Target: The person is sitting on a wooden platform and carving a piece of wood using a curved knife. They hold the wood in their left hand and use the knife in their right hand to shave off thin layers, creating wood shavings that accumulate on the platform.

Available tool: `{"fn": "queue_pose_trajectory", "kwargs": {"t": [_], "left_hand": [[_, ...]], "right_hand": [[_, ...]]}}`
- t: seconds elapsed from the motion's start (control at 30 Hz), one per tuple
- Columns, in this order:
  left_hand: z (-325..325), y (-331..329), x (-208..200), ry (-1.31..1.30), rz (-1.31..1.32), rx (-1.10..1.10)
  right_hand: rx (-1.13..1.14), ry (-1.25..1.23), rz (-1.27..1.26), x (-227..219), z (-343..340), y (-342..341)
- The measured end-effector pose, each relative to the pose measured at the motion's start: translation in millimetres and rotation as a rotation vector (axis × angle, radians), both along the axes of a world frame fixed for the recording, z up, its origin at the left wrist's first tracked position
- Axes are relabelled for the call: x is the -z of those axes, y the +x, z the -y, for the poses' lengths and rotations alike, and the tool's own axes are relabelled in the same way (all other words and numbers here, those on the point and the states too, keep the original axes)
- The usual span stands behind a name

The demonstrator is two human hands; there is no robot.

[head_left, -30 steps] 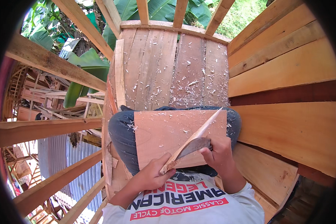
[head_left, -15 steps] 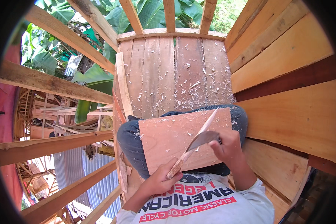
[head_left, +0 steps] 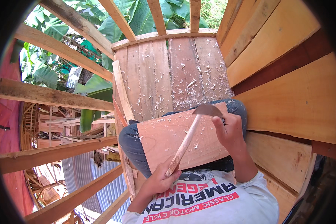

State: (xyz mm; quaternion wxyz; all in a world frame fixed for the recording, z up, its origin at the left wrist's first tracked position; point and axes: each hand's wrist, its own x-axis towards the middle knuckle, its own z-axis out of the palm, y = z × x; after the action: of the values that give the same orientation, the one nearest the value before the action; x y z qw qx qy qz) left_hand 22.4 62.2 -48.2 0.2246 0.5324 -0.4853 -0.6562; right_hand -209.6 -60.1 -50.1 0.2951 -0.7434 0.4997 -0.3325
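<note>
My left hand (head_left: pixel 161 178) is closed around the near end of a pale wooden stick (head_left: pixel 186 143) that slants up and to the right over my lap. In my right hand (head_left: pixel 229 130) is a knife with a broad curved blade (head_left: pixel 207 110); its handle is mostly hidden by my fingers. The blade lies across the far part of the stick and covers that end. Beneath both is a flat reddish wooden board (head_left: pixel 156 138) resting on my crossed legs, with a few shavings on it.
Wood shavings (head_left: pixel 190 86) are scattered over the plank floor (head_left: pixel 145 74) ahead of my legs. Wide boards (head_left: pixel 287 99) form the right side. Spaced wooden bars (head_left: pixel 56 95) line the left, with corrugated metal sheets (head_left: pixel 100 175) below. A loose wooden strip (head_left: pixel 123 91) lies along the floor's left edge.
My right hand and the knife have moved away from me along the stick, from its middle to its far end. My left hand keeps its hold. The view has tilted slightly.
</note>
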Motion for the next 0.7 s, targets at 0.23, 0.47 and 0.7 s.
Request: {"fn": "queue_pose_trajectory", "kwargs": {"t": [0.23,0.47,0.7], "left_hand": [[2.8,-6.0,-7.2,-0.045,0.060,-0.020],[-2.5,-8.2,-0.2,-0.062,0.027,0.015],[4.6,-8.8,-1.9,-0.062,0.100,0.066]], "right_hand": [[-0.013,0.018,-0.011,3.3,-3.4,1.4],[-0.099,-0.077,-0.029,10.8,-20.8,1.9],[-0.168,-0.025,0.001,9.1,-21.1,3.0]]}}
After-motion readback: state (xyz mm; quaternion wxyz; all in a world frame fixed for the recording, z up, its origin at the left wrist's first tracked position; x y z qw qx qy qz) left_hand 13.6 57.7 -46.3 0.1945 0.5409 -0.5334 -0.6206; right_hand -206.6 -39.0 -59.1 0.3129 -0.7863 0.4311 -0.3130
